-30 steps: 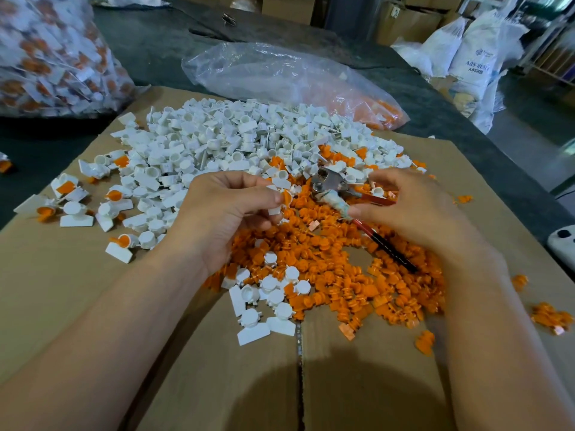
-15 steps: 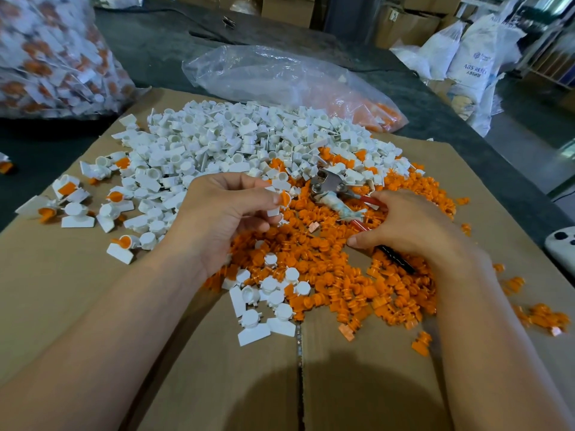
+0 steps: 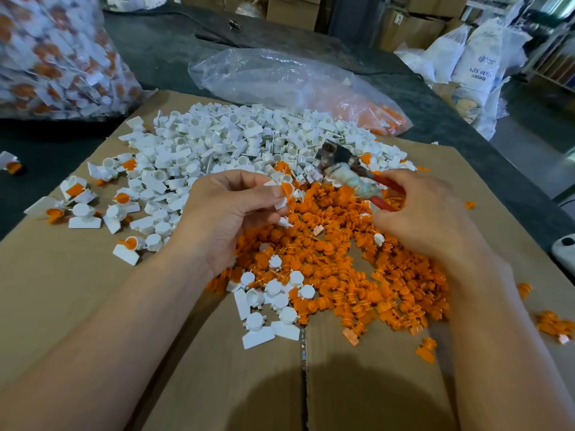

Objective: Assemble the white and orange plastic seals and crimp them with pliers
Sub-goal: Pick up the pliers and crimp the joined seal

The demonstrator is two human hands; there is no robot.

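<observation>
The left hand (image 3: 224, 213) pinches one seal (image 3: 285, 193) between thumb and fingertips. It is a white shell with an orange plug showing at its mouth, held up above the middle of the cardboard (image 3: 77, 290). The right hand (image 3: 429, 219) is wrapped round the red handles of the pliers (image 3: 342, 166). Their metal head is lifted just beside the seal, to its right, and is not touching it. The head is blurred, so I cannot tell how far its jaws are parted. Beneath both hands lies the heap of orange plugs (image 3: 357, 275), and the white shells (image 3: 224, 141) are piled toward the far edge. A handful of assembled seals (image 3: 121, 200) sit near the left edge.

To my eye the plug is seated and the crimp is the step in hand. The risk is in the grip. The seal is small and held only at the fingertips, so an off-centre squeeze could twist it loose and drop it among the loose parts. Those fingertips also sit close to where the jaws must bite. A plug not fully home would be crimped crooked.
</observation>
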